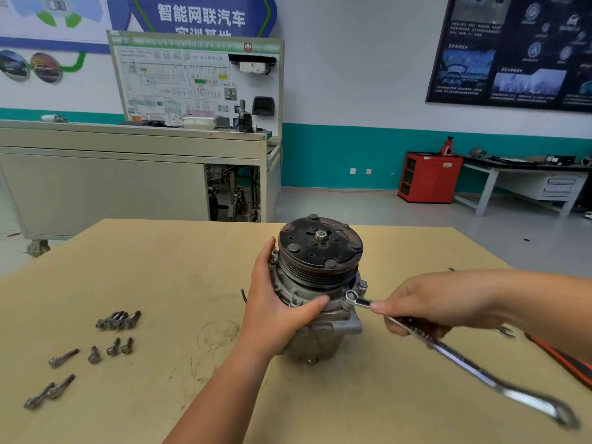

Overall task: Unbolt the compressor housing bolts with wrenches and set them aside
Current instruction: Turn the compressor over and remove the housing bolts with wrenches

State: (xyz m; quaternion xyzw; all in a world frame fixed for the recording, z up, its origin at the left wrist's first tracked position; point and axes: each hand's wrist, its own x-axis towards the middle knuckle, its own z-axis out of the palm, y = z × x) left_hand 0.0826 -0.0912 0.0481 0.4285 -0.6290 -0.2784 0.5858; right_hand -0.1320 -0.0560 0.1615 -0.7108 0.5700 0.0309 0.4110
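We have the compressor (320,283) standing on end on the table (160,267), pulley (320,248) uppermost, and our left hand (278,312) grips its housing, thumb laid across the front flange and fingers curled round the far side. Our right hand (429,309) holds the wrench (464,360) with fingers curled around the shank close to the head, thumb tip pressing just behind the ring end (351,296), which sits over a flange bolt at the front right. As we judge it, the main risk is the ring slipping off: we hold so close to the head that the long handle hangs free toward us, and its weight could tilt the ring so that it rides up and rounds the bolt head. A sudden release could also throw our knuckles against the neighbouring bolt (362,285) or the pulley rim just above. The compressor rests on a narrow base, so a hard pull could twist or tip it if the left hand's grip loosens, and our left thumb lies near the ring's path. A freed bolt may drop and roll off the near edge unless we carry it over to the removed bolts (117,320), which lie well apart on the left. The far end of the wrench is blurred, so we cannot tell how it lies.
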